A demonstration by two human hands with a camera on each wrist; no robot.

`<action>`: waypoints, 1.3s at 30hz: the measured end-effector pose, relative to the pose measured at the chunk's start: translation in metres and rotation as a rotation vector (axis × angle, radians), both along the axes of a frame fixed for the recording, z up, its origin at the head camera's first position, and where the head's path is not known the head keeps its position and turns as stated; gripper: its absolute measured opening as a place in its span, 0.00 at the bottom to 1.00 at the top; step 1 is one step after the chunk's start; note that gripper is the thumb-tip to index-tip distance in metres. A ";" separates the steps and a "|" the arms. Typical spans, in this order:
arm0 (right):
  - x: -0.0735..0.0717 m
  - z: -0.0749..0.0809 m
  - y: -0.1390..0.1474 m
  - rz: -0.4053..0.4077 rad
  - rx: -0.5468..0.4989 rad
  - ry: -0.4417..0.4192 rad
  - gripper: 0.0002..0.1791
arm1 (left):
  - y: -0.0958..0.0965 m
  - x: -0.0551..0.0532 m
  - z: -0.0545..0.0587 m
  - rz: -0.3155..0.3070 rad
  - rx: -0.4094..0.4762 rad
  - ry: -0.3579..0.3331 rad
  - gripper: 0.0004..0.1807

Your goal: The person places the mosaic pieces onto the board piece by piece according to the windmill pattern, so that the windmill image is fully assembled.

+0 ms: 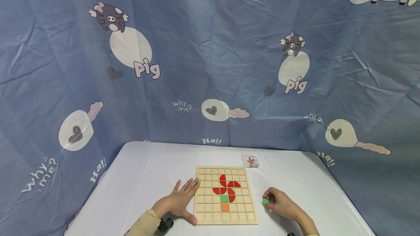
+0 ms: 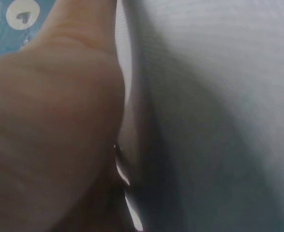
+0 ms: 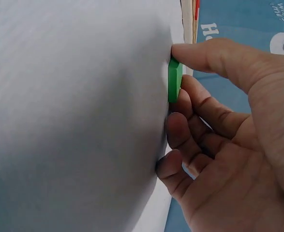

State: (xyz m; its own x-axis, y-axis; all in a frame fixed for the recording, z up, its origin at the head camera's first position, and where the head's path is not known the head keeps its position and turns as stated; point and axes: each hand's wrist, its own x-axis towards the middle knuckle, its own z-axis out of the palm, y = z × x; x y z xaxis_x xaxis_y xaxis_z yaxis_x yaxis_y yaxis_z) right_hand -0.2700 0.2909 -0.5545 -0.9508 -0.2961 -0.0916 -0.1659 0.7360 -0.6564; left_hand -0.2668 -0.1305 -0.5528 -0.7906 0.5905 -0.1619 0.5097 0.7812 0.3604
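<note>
A square wooden grid board (image 1: 208,215) lies on the table. Red quarter-round pieces (image 1: 219,191) form a pinwheel on it, with a green square (image 1: 224,199) and an orange square (image 1: 225,207) below. My left hand (image 1: 177,201) is spread flat along the board's left edge, fingertips and thumb against it. To the right of the board, my right hand (image 1: 283,204) pinches a small green block (image 3: 174,82) between thumb and fingers, low over the white tabletop. In the left wrist view only skin and white cloth show up close.
Beyond the board's far right corner sits a small pattern card (image 1: 250,161) printed with a red pinwheel on a grid. The white-covered table (image 1: 157,166) is bounded at the back and sides by a blue printed curtain (image 1: 183,65).
</note>
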 end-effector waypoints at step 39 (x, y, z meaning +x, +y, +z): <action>0.021 0.014 -0.113 0.419 -0.035 0.196 0.13 | 0.000 -0.001 -0.002 -0.003 -0.007 0.006 0.73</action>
State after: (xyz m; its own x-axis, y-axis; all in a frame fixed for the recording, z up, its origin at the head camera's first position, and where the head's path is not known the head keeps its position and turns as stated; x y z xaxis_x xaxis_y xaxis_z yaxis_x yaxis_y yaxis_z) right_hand -0.2490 0.1776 -0.5409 -0.7468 -0.6582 0.0949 -0.5680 0.5572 -0.6058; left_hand -0.2677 -0.1308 -0.5547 -0.7896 0.5921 -0.1613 0.5147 0.7821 0.3513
